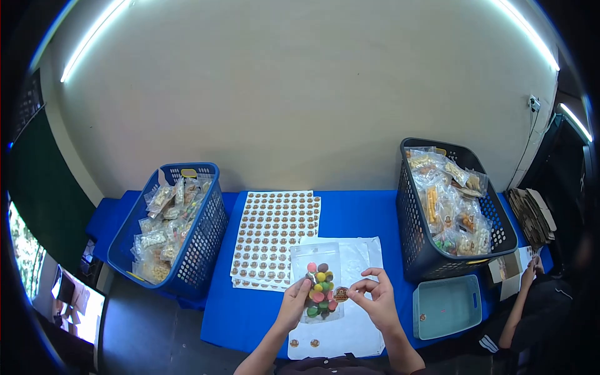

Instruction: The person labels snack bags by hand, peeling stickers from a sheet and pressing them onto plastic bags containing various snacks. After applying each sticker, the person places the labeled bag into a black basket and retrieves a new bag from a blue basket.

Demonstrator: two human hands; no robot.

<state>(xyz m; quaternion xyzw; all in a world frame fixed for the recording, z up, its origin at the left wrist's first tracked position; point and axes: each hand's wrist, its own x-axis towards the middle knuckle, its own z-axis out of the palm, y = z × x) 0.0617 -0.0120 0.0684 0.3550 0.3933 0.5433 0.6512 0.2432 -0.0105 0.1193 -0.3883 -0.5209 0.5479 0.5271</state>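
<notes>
A clear zip pouch (317,253) of round, multicoloured sweets is held up over the table, its left side gripped by my left hand (294,306). Between thumb and fingertips, my right hand (377,299) pinches a round brown sticker (340,294), which overlaps the pouch's right edge in this view. Under both hands lies white backing paper (362,331), with two loose round stickers (304,343) near its front left. Behind the left hand are sheets covered with rows of round stickers (275,228), one partly over another.
To the left, a blue basket (209,240) holds many snack pouches. More pouches fill a dark basket (412,250) at the right. A teal tray (447,331) with a sticker inside sits in front of it. Flattened brown cardboard (531,215) and another person (531,312) are far right.
</notes>
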